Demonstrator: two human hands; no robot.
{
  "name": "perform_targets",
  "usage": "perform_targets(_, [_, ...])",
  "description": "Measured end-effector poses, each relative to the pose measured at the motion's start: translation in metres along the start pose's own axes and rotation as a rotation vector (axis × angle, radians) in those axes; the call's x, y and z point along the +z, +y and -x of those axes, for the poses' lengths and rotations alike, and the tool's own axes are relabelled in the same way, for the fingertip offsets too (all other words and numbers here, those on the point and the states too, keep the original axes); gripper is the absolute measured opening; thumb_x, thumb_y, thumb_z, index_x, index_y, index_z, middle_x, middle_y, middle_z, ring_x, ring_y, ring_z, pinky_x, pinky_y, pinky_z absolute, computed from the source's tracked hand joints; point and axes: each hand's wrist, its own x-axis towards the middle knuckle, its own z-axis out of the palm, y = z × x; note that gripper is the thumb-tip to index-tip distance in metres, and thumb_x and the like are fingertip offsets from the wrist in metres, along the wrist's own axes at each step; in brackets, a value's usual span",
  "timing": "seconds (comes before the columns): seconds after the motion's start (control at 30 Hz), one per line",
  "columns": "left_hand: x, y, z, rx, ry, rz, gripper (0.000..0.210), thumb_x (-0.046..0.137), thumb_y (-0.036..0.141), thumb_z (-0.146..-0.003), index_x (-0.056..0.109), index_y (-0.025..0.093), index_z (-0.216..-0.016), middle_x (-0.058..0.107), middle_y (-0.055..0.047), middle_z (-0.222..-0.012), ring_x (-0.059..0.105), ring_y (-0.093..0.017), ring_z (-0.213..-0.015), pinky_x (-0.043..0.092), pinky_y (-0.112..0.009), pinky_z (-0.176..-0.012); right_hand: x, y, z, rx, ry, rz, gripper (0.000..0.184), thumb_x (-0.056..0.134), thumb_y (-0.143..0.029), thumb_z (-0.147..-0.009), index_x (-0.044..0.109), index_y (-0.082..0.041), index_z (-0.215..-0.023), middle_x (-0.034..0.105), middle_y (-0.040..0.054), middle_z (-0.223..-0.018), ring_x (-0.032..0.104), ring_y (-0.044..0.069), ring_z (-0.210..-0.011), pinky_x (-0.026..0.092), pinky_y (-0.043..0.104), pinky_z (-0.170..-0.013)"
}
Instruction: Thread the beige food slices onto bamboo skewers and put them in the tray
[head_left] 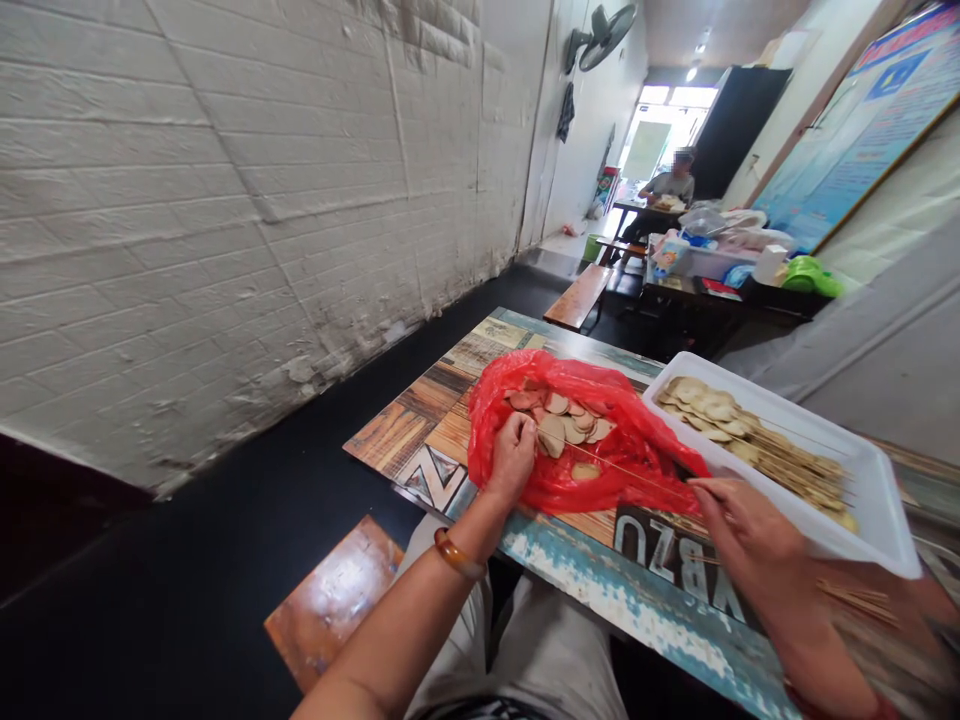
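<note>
A red plastic bag (487,400) lies spread on the table with several flat, round pale slices (577,428) inside it. Over the bag's near left side, my left hand (516,458) is closed in a pinch at a slice (552,437); the fingertips partly hide the grip. A thin bamboo skewer (615,464) stretches from that slice to my right hand (757,525), whose fingers are closed around its other end. Beyond my right hand, a white plastic tray (889,510) holds several skewers threaded with slices (750,430).
Loose bamboo sticks (859,600) lie by my right forearm on the patterned table (420,425). A wooden stool (337,600) stands at lower left, and a bench (581,297) beyond the table. Farther back, a person (673,185) sits near a cluttered table (712,285).
</note>
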Motion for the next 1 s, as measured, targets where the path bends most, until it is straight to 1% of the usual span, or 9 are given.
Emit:
perform_targets(0.1, [0.004,0.0,0.001,0.044,-0.031,0.017,0.027,0.044,0.041,-0.083,0.04,0.019,-0.067,0.04,0.005,-0.054,0.035,-0.008,-0.049,0.028,-0.02,-0.048,0.019,-0.036,-0.026,-0.081,-0.009,-0.046,0.02,0.045,-0.027,-0.09,0.061,-0.02,-0.1,0.068,0.0082,-0.096,0.061,0.022,-0.091,0.046,0.039,-0.085])
perform_targets(0.27, [0.003,0.003,0.004,0.061,-0.154,-0.021,0.027,0.045,0.041,-0.083,0.044,0.018,-0.069,0.044,0.004,-0.057,0.037,-0.007,-0.05,0.029,-0.02,-0.049,0.06,-0.062,-0.051,-0.137,-0.232,-0.051,0.026,0.043,-0.028,-0.091,0.062,-0.018,-0.107,0.067,0.0108,-0.095,0.061,0.024,-0.09,0.046,0.036,-0.08])
perform_targets(0.4, [0.001,0.004,0.004,0.054,-0.184,-0.018,0.027,0.045,0.041,-0.084,0.046,0.017,-0.072,0.046,0.004,-0.059,0.04,-0.008,-0.051,0.031,-0.021,-0.051,0.079,-0.061,-0.055,-0.081,-0.338,-0.23,0.028,0.038,-0.028,-0.092,0.064,-0.02,-0.095,0.069,0.008,-0.087,0.064,0.02,-0.082,0.046,0.03,-0.075])
perform_targets(0.5, [0.002,0.001,0.001,0.054,-0.113,-0.026,0.025,0.044,0.041,-0.084,0.049,0.018,-0.078,0.049,0.003,-0.063,0.044,-0.009,-0.054,0.035,-0.021,-0.054,0.087,-0.057,-0.057,0.075,-0.331,-0.431,0.028,0.038,-0.033,-0.091,0.063,-0.019,-0.094,0.068,0.0058,-0.08,0.063,0.018,-0.073,0.046,0.028,-0.068])
perform_targets(0.63, [0.002,-0.005,-0.001,0.178,0.016,-0.3,0.015,0.045,0.028,-0.083,0.05,0.017,-0.075,0.053,0.0,-0.071,0.049,-0.012,-0.066,0.038,-0.024,-0.062,0.101,-0.043,-0.056,0.354,-0.313,-0.637,0.033,0.038,-0.041,-0.089,0.059,-0.016,-0.096,0.056,-0.0006,-0.057,0.053,0.014,-0.049,0.041,0.024,-0.049])
perform_targets(0.7, [0.002,-0.007,-0.001,0.263,0.021,-0.47,0.009,0.046,0.02,-0.08,0.05,0.017,-0.072,0.054,-0.002,-0.073,0.05,-0.014,-0.072,0.037,-0.026,-0.067,0.108,-0.033,-0.052,0.414,-0.317,-0.66,0.035,0.036,-0.043,-0.089,0.058,-0.016,-0.095,0.053,-0.0024,-0.054,0.047,0.012,-0.041,0.037,0.023,-0.042])
perform_targets(0.87, [0.006,-0.006,0.002,0.317,-0.069,-0.697,0.006,0.051,0.014,-0.074,0.05,0.018,-0.069,0.053,-0.002,-0.072,0.048,-0.015,-0.072,0.036,-0.028,-0.067,0.107,-0.018,-0.044,0.422,-0.328,-0.619,0.034,0.039,-0.043,-0.086,0.059,-0.016,-0.085,0.054,-0.0021,-0.053,0.048,0.011,-0.041,0.036,0.022,-0.042])
perform_targets(0.93, [0.008,-0.004,0.004,0.32,-0.11,-0.77,0.006,0.058,0.02,-0.072,0.052,0.018,-0.072,0.052,-0.002,-0.074,0.048,-0.015,-0.071,0.035,-0.027,-0.065,0.102,-0.018,-0.044,0.391,-0.354,-0.598,0.032,0.042,-0.043,-0.085,0.06,-0.017,-0.08,0.054,-0.0023,-0.051,0.049,0.012,-0.043,0.035,0.022,-0.044])
perform_targets(1.0, [0.009,0.0,0.007,0.346,-0.174,-0.859,0.017,0.065,0.029,-0.068,0.053,0.019,-0.076,0.052,-0.003,-0.079,0.048,-0.016,-0.073,0.035,-0.028,-0.064,0.098,-0.019,-0.044,0.356,-0.387,-0.585,0.031,0.043,-0.042,-0.085,0.061,-0.018,-0.077,0.054,-0.0026,-0.05,0.05,0.012,-0.044,0.035,0.022,-0.045])
